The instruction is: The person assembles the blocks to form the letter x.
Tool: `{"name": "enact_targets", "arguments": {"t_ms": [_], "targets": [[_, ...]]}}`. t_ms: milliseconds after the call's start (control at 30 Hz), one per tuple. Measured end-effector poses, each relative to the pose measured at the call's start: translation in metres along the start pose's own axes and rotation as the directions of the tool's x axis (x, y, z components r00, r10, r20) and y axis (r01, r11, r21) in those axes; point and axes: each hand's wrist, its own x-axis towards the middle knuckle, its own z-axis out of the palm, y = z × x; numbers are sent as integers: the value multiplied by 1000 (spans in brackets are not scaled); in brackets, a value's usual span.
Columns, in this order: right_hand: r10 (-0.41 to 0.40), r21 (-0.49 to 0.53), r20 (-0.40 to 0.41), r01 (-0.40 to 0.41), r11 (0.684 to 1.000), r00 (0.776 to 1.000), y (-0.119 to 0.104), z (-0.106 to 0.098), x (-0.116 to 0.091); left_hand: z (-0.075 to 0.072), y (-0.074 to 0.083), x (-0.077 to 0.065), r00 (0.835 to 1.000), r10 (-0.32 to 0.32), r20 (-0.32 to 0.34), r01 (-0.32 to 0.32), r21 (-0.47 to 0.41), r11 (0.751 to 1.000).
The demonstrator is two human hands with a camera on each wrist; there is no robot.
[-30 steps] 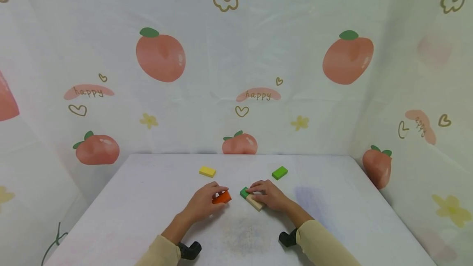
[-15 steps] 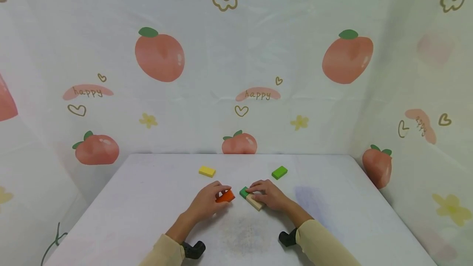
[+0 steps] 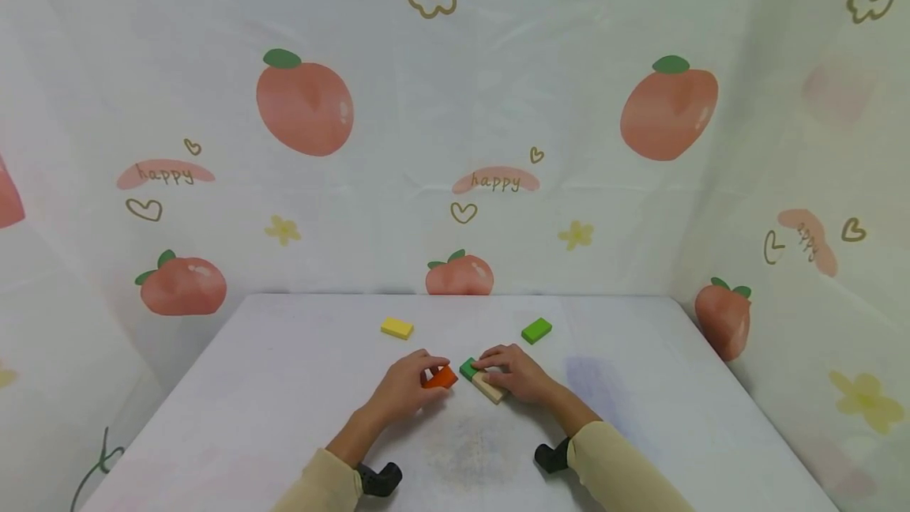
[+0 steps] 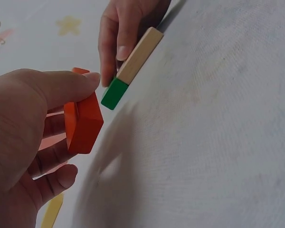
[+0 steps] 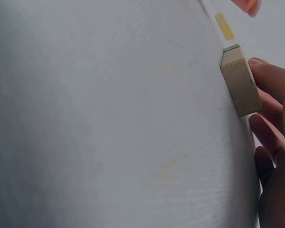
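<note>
My left hand (image 3: 400,387) grips an orange block (image 3: 441,378) between thumb and fingers, just left of the right hand's pieces. In the left wrist view the orange block (image 4: 89,124) appears raised off the table, tilted. My right hand (image 3: 522,374) holds a plain wooden block (image 3: 488,389) with a dark green block (image 3: 467,369) end to end against it, both low at the table. Its thumb lies on the wooden block and its fingers reach along the far side, partly hidden. A gap separates the orange block from the green end.
Farther back on the white table (image 3: 284,385) lie a yellow block (image 3: 396,328) on the left and a light green block (image 3: 536,330) on the right. Behind the table hangs a white cloth (image 3: 398,117) printed with peaches. Black mounts (image 3: 380,480) sit at both wrists.
My left hand has moved slightly rightward with the orange block, closer to the green end. The right hand and its two blocks look almost unmoved.
</note>
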Motion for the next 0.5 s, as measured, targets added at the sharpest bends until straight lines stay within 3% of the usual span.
{"name": "enact_targets", "arguments": {"t_ms": [500], "targets": [[0,12,-5,0,1000,1000,-2,0,0,10,1,6,1000,-18,19,18,7,1000]]}}
